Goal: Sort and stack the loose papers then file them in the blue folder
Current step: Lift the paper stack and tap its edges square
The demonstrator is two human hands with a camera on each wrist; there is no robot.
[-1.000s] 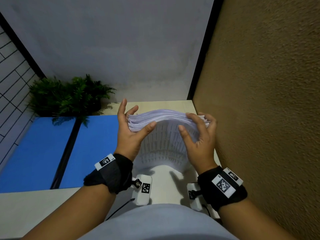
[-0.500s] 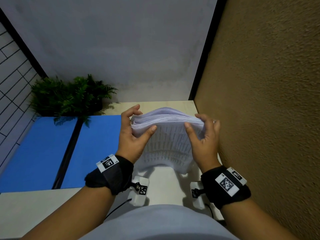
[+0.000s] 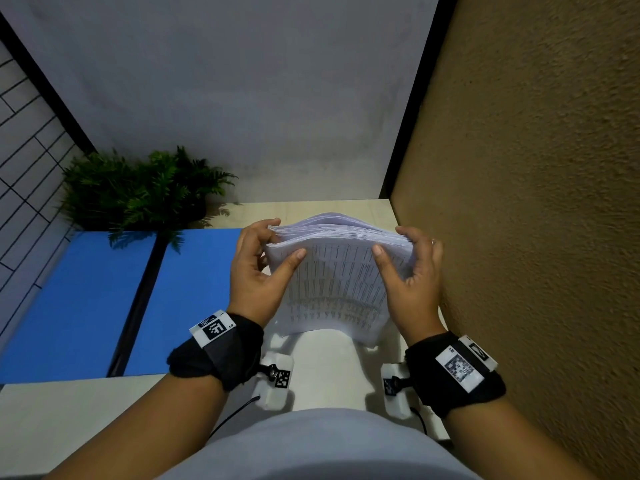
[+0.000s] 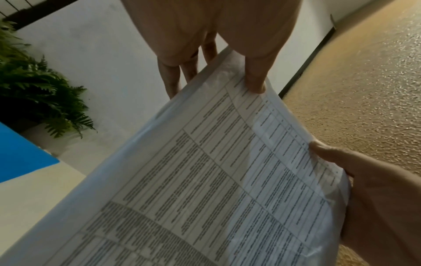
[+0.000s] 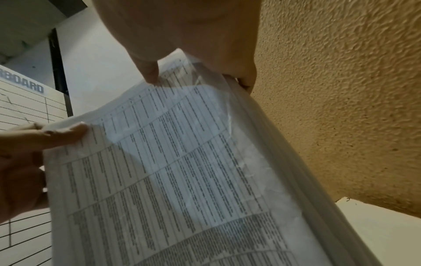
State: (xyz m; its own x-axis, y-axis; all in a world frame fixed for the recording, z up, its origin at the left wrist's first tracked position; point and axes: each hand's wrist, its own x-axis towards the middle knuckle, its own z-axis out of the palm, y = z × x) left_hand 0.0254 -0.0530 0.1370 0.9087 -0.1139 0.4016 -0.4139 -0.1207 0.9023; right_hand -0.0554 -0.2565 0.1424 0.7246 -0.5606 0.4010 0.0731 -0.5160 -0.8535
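While both hands hold it on edge, the stack of printed papers (image 3: 341,271) stands upright on the pale tabletop (image 3: 322,368), just to the right of the open blue folder (image 3: 86,299). The left hand (image 3: 258,271) pinches the stack's upper left corner, thumb on the near printed face and fingers curled over the far side; the right hand (image 3: 412,271) mirrors it at the upper right corner, thumb on the front sheet and fingers wrapped round the back. The wrist views show the same from below: each thumb presses the front sheet, which is covered in ruled tables of small text, too blurred to read.

Holding the sheets vertical with the bottom edge on the table looks like jogging the pile, so that gravity squares the lower edges. It is not square yet: the top edges fan out and arch, so the sheets sit at slightly different heights, and the lower part bows toward the person. A corner grip keeps the middle loose enough for the sheets to slide level.

The folder lies flat with both covers spread and its dark spine in the middle, near a fern-like potted plant (image 3: 145,188) at its far edge. I judge the sorting near done and the filing not yet begun. The stack needs to be carried left of where it stands, with a firm enough grip that the fanned top sheets do not slip.
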